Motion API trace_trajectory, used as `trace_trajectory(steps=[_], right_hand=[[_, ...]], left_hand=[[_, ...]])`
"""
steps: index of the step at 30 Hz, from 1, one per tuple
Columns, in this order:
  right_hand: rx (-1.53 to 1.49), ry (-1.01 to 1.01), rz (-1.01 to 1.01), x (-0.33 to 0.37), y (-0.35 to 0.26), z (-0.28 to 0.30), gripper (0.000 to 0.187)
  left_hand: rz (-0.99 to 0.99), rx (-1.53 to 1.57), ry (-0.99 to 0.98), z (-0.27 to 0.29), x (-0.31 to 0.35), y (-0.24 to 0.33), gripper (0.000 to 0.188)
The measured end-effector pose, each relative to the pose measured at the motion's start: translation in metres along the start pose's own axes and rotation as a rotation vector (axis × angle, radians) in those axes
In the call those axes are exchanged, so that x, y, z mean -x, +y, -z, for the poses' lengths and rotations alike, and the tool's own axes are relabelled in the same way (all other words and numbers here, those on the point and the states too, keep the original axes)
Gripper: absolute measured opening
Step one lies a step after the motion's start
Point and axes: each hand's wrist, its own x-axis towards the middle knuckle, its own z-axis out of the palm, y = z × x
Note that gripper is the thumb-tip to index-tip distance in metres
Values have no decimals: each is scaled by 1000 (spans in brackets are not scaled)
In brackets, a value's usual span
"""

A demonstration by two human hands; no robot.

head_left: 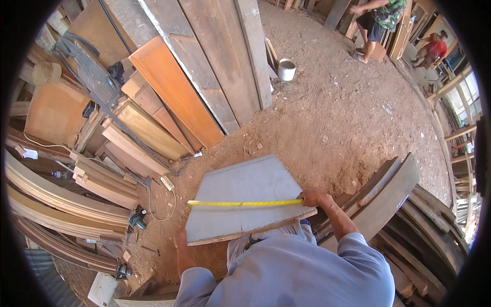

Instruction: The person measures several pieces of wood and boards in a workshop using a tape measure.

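Observation:
A grey, roughly trapezoid wooden board (240, 179) lies tilted in front of my body, its near edge raw and brown. Across its face stretches the extended yellow blade of a tape measure (245, 204), from the left edge to the right one. My right hand (313, 197) is closed at the board's right edge, gripping the tape measure; its case is hidden in the fingers. At the near left corner, my left hand (181, 237) holds the board by its edge, with its fingers mostly hidden behind it.
Planks, one orange-brown (176, 92), lean at the far left. Curved wooden strips (61, 189) are stacked at left, near a power strip (167, 183) and power tool (137, 217). More boards (378, 204) lie right. Beyond are a white bucket (287, 70) and two people (381, 23).

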Motion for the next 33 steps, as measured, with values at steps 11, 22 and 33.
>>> trace_trajectory(steps=[11, 22, 33], right_hand=[[-55, 32, -355, 22, -7, 2, 37], [-162, 309, -330, 21, 74, -72, 42], [-535, 233, -486, 9, 113, -61, 54]], left_hand=[[-143, -273, -77, 5, 28, 21, 47], [-265, -520, -197, -18, 20, 17, 54], [-174, -258, -34, -59, 48, -28, 64]])
